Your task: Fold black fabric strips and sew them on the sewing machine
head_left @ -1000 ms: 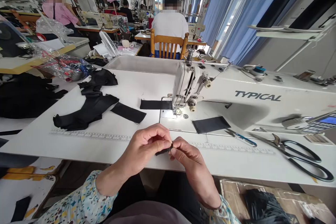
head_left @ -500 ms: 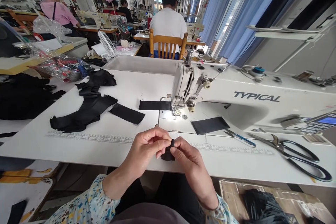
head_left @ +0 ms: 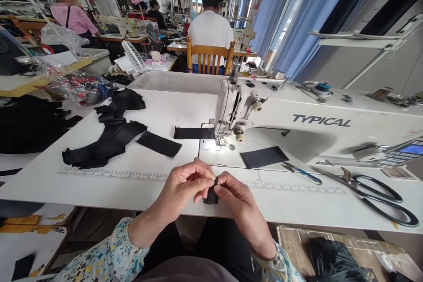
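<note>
A small black fabric piece (head_left: 211,196) hangs from my fingertips above the front edge of the white table. My left hand (head_left: 190,183) pinches its upper end between thumb and forefinger. Closed on the same end is my right hand (head_left: 235,191), its thumb and finger touching the cloth. Beyond my hands, a black fabric strip (head_left: 193,133) lies with one end at the presser foot of the sewing machine (head_left: 280,110). Another black rectangle (head_left: 264,157) rests flat to the right of the needle, and one more strip (head_left: 159,143) lies to the left.
Black fabric scraps (head_left: 105,143) are heaped on the left. Thread snips (head_left: 302,172) and large scissors (head_left: 366,191) lie at right. A printed ruler scale (head_left: 132,175) runs along the table front. Ahead, a person in white (head_left: 210,26) sits on a wooden chair (head_left: 210,55).
My hands stay pinched on the fabric with barely any movement. The whole view has shifted very slightly.
</note>
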{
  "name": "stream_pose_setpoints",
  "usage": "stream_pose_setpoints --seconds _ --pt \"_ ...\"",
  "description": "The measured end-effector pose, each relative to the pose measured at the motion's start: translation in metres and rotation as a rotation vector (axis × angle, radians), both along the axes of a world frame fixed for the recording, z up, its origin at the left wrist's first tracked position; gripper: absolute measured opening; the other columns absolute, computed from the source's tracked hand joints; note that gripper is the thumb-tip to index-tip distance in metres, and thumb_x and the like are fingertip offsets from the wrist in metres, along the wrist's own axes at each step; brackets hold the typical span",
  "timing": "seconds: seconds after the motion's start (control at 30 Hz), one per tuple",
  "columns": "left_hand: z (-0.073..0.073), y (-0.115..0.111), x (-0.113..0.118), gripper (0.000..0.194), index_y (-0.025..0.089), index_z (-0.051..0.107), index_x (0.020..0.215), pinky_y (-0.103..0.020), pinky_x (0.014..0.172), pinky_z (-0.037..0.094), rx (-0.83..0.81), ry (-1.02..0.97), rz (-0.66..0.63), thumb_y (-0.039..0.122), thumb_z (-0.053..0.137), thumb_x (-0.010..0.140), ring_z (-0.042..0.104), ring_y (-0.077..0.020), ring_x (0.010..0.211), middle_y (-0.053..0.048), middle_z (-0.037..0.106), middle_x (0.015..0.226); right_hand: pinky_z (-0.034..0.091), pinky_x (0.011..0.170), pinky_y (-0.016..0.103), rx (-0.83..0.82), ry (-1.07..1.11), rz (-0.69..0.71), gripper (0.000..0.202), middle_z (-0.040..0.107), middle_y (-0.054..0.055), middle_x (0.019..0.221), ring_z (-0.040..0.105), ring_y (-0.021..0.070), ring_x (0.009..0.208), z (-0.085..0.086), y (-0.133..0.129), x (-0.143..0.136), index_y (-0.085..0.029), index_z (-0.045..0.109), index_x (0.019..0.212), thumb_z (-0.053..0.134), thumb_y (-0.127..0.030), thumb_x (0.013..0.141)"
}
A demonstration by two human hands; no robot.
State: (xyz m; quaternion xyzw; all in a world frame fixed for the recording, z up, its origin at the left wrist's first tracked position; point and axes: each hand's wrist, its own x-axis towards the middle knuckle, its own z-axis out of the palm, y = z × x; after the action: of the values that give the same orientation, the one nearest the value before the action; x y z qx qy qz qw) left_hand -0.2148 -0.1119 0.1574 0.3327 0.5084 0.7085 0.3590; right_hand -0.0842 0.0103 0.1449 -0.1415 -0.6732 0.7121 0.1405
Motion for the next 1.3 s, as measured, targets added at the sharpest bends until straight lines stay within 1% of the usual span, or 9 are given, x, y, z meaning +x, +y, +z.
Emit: stream_pose_setpoints --seconds 0.17,0.37,0.5,0.67,0.77,0.9,1.03,1.17,1.3 --pt "0.000 0.000 0.001 0.010 0.015 0.072 0.084 -0.018 0.048 0.046 -0.052 0.102 0.005 0.022 0.073 0.091 0.057 -0.0052 0.057 -0.002 0.057 0.094 0.042 0.084 0.032 -0.103 0.040 0.033 0.020 0.065 0.001 0.084 0.056 0.0170 0.085 0.006 -0.003 -0.005 -0.021 0.059 0.090 0.058 -0.038 0.101" --pt "-0.003 -0.002 -0.001 0.012 0.015 0.069 0.084 -0.020 0.050 0.049 -0.029 0.116 -0.004 0.022 0.070 0.093 0.057 -0.0055 0.057 -0.001 0.057 0.094 0.041 0.084 0.034 -0.092 0.019 0.006 0.020 0.063 0.001 0.083 0.056 0.0180 0.085 0.005 -0.003 -0.007 -0.021 0.058 0.087 0.060 -0.037 0.098" --pt "0.005 -0.006 -0.005 0.009 0.016 0.069 0.088 -0.019 0.049 0.048 0.009 0.225 -0.069 0.019 0.065 0.095 0.062 -0.0085 0.062 -0.004 0.062 0.096 0.040 0.086 0.034 -0.216 0.020 0.103 0.015 0.064 0.002 0.084 0.056 0.0182 0.088 0.005 0.000 -0.007 -0.020 0.060 0.087 0.057 -0.029 0.098" --pt "0.025 -0.012 -0.017 0.017 0.017 0.069 0.094 -0.023 0.056 0.053 -0.005 0.400 -0.307 0.018 0.054 0.101 0.062 -0.0081 0.058 -0.007 0.067 0.097 0.044 0.073 0.031 -0.447 0.006 0.299 0.013 0.066 0.005 0.087 0.058 0.0193 0.083 0.017 0.003 -0.007 -0.017 0.066 0.089 0.064 -0.029 0.090" --pt "0.039 -0.017 -0.023 0.016 0.018 0.068 0.094 -0.022 0.053 0.051 -0.075 0.436 -0.497 0.016 0.054 0.100 0.059 -0.0080 0.055 -0.006 0.068 0.091 0.045 0.077 0.033 -0.412 -0.061 0.359 0.022 0.066 0.005 0.085 0.058 0.0194 0.081 0.024 0.002 -0.001 -0.018 0.068 0.087 0.070 -0.039 0.088" --pt "0.056 -0.025 -0.025 0.022 0.021 0.067 0.095 -0.024 0.062 0.053 -0.106 0.741 -0.632 0.005 0.052 0.096 0.062 -0.0120 0.065 -0.004 0.070 0.087 0.044 0.082 0.034 -0.332 -0.166 0.428 0.023 0.062 0.001 0.080 0.056 0.0193 0.082 0.025 0.003 0.010 -0.020 0.068 0.085 0.073 -0.043 0.086" --pt "0.065 -0.031 -0.027 0.025 0.022 0.064 0.095 -0.027 0.063 0.049 -0.086 0.998 -0.583 0.003 0.048 0.096 0.060 -0.0152 0.068 -0.005 0.068 0.086 0.040 0.078 0.032 -0.260 -0.264 0.443 0.021 0.059 -0.001 0.077 0.054 0.0176 0.078 0.026 0.008 0.017 -0.020 0.066 0.087 0.068 -0.041 0.089" --pt "0.062 -0.035 -0.027 0.028 0.023 0.065 0.087 -0.030 0.056 0.037 -0.129 1.038 -0.469 0.002 0.047 0.092 0.048 -0.0151 0.059 -0.003 0.061 0.080 0.040 0.076 0.032 -0.193 -0.277 0.448 0.023 0.059 -0.001 0.077 0.054 0.0170 0.077 0.028 0.013 0.015 -0.020 0.062 0.083 0.065 -0.041 0.092" --pt "0.058 -0.035 -0.020 0.029 0.022 0.062 0.083 -0.033 0.058 0.032 -0.202 1.093 -0.475 0.008 0.042 0.098 0.041 -0.0159 0.059 -0.004 0.056 0.076 0.042 0.076 0.032 -0.183 -0.287 0.460 0.025 0.059 -0.001 0.078 0.056 0.0165 0.075 0.024 0.012 0.008 -0.019 0.062 0.082 0.065 -0.042 0.092"
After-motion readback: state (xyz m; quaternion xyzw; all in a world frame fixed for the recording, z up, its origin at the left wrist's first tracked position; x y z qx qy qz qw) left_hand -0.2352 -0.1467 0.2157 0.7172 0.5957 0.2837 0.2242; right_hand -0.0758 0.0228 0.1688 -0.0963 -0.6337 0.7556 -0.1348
